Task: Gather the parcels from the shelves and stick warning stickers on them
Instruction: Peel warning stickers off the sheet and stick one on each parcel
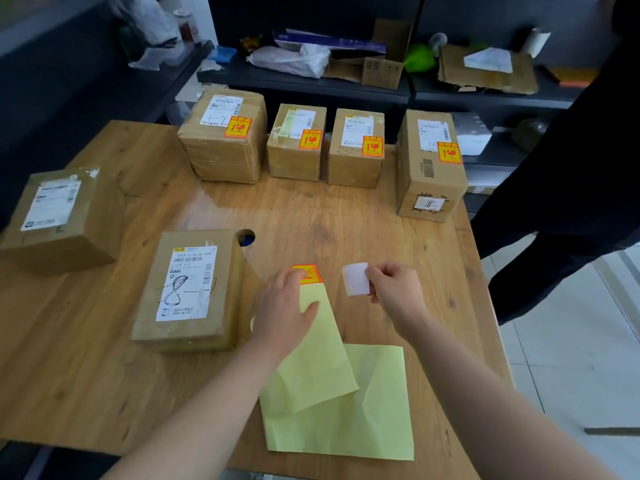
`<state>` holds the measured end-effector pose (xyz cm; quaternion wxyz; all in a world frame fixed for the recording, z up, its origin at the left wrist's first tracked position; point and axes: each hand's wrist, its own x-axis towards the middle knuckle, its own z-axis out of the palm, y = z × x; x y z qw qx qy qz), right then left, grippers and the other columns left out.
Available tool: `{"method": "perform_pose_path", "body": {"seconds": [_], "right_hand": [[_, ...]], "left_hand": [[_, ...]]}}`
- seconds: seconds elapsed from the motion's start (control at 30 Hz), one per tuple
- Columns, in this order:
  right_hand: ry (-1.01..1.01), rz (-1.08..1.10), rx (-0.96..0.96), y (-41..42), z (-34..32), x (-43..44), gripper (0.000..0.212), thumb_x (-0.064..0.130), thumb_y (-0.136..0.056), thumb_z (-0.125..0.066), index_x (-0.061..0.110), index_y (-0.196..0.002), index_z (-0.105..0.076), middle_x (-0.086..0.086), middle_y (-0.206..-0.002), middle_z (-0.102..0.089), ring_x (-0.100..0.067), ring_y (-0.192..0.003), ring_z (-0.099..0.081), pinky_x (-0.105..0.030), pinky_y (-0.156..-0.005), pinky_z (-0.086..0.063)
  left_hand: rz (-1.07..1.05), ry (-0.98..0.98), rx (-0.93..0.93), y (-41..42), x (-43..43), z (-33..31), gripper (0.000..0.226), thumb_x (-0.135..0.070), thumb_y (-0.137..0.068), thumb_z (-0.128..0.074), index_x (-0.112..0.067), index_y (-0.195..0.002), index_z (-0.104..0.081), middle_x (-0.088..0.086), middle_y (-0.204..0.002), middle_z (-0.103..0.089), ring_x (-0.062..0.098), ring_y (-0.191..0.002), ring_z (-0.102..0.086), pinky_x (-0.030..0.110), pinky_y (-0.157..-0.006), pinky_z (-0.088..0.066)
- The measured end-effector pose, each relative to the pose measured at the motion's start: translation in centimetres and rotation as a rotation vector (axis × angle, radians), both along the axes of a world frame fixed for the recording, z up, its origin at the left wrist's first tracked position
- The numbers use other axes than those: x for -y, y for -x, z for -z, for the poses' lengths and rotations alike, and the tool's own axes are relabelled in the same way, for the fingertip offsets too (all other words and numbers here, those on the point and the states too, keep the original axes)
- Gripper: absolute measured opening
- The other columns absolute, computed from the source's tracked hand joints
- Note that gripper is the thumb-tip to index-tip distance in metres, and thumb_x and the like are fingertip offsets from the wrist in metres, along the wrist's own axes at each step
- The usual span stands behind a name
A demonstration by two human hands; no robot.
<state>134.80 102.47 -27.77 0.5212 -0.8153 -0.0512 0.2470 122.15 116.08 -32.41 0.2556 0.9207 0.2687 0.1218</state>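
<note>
A row of four parcels [296,143] lines the far edge of the table [329,216], two more parcels [188,289] sit left and nearer, backing sheets [346,410] lie at the front, and shelves [304,83] run behind.

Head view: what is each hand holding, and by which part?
The right hand pinches a small white piece, apparently a peeled sticker, by its right edge. The left hand grips nothing; it presses on the yellow backing sheet.
</note>
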Motion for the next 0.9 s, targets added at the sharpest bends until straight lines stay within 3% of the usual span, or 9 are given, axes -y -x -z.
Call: {"method": "perform_pose_path", "body": {"seconds": [0.1, 0.2, 0.33, 0.47, 0.53, 0.63, 0.77, 0.9], "right_hand": [[-0.054, -0.011, -0.065, 0.5, -0.2, -0.9, 0.019, 0.013, -0.088, -0.053, 0.000, -0.078, -0.063, -0.008, -0.070, -0.057, -0.018, -0.057, -0.050, -0.021, -0.048, -0.043], [-0.085, -0.042, -0.105, 1.0, -0.4, -1.8, 0.019, 0.010, -0.086, -0.053, 0.002, -0.073, -0.064, -0.006, -0.067, -0.061, -0.016, -0.053, -0.052, -0.024, -0.050, -0.045], [-0.100, -0.081, -0.129, 1.8, -0.5, -3.2, 0.018, 0.014, -0.086, -0.057, 0.004, -0.076, -0.067, -0.001, -0.061, -0.063, -0.010, -0.051, -0.057, -0.025, -0.054, -0.048], [-0.163, -0.094, -0.143, 2.8, -1.1, -4.5, 0.023, 0.024, -0.086, -0.060, 0.003, -0.081, -0.067, -0.001, -0.064, -0.063, -0.012, -0.055, -0.057, -0.027, -0.056, -0.047], [-0.106, -0.124, -0.039, 3.3, -1.2, -5.2, 0.021, 0.027, -0.085, -0.063, 0.008, -0.080, -0.068, 0.001, -0.066, -0.065, -0.012, -0.060, -0.058, -0.030, -0.061, -0.049], [0.014, -0.248, 0.124, 4.5, -1.2, -6.2, 0.010, 0.025, -0.083, -0.069, 0.015, -0.083, -0.070, 0.001, -0.073, -0.068, -0.011, -0.064, -0.058, -0.029, -0.064, -0.049], [-0.005, -0.316, 0.109, 7.3, -1.4, -8.1, 0.011, 0.019, -0.085, -0.067, 0.010, -0.078, -0.070, 0.002, -0.067, -0.063, -0.010, -0.061, -0.053, -0.028, -0.061, -0.046], [-0.007, -0.354, 0.084, 10.3, -1.3, -10.6, 0.015, 0.018, -0.087, -0.065, 0.009, -0.075, -0.068, 0.005, -0.061, -0.060, -0.005, -0.053, -0.048, -0.021, -0.055, -0.041]], "left_hand": [[0.053, 0.034, 0.092, -1.0, 2.1, -0.8, 0.040, -0.037, -0.075, -0.075, -0.015, -0.104, -0.058, -0.004, -0.105, -0.059, 0.017, -0.101, -0.052, 0.032, -0.087, -0.043], [0.015, 0.073, 0.180, -1.3, 2.6, -0.8, 0.028, -0.031, -0.078, -0.073, -0.016, -0.095, -0.057, -0.006, -0.097, -0.059, 0.016, -0.093, -0.055, 0.030, -0.079, -0.045], [-0.133, 0.178, 0.242, -0.6, 2.1, -1.0, 0.007, -0.014, -0.086, -0.065, -0.012, -0.088, -0.059, -0.006, -0.087, -0.059, 0.015, -0.084, -0.057, 0.023, -0.071, -0.040], [-0.326, 0.382, 0.289, 0.8, 0.6, -1.4, 0.006, -0.011, -0.087, -0.065, -0.015, -0.087, -0.061, -0.002, -0.081, -0.066, 0.016, -0.076, -0.062, 0.024, -0.067, -0.045], [-0.383, 0.490, 0.294, 1.9, -0.5, -1.7, 0.006, -0.014, -0.086, -0.067, -0.013, -0.084, -0.062, -0.001, -0.077, -0.068, 0.014, -0.071, -0.062, 0.021, -0.064, -0.046], [-0.384, 0.679, 0.282, 3.9, -2.2, -2.5, 0.012, -0.019, -0.085, -0.070, -0.009, -0.082, -0.064, 0.005, -0.076, -0.070, 0.015, -0.065, -0.064, 0.029, -0.066, -0.054], [-0.294, 0.958, 0.233, 7.0, -5.0, -3.9, 0.008, -0.010, -0.088, -0.067, -0.003, -0.091, -0.066, 0.015, -0.088, -0.070, 0.014, -0.066, -0.063, 0.029, -0.068, -0.057], [-0.267, 1.049, 0.213, 10.1, -8.7, -4.8, 0.011, -0.004, -0.088, -0.065, 0.005, -0.090, -0.061, 0.013, -0.074, -0.063, 0.020, -0.061, -0.058, 0.038, -0.071, -0.056]]}}
